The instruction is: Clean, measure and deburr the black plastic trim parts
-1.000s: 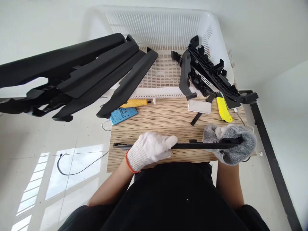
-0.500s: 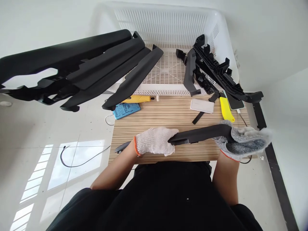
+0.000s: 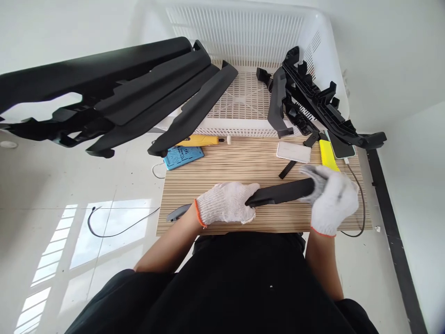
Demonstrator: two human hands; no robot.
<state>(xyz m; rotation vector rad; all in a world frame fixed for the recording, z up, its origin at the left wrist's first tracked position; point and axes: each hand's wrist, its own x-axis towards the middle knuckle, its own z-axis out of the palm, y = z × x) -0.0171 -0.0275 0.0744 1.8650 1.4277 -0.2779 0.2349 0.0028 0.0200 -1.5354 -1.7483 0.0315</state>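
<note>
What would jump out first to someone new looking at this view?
Probably the long black parts jutting over the left side of the white basket. Next, the gloved left hand gripping a black piece above the table, with the gloved right hand at its other end. Then the bright yellow tool at the table's right.

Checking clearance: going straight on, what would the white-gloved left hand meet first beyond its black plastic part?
Likely the blurred grey cloth in the white-gloved right hand, though depth is unclear.
</note>
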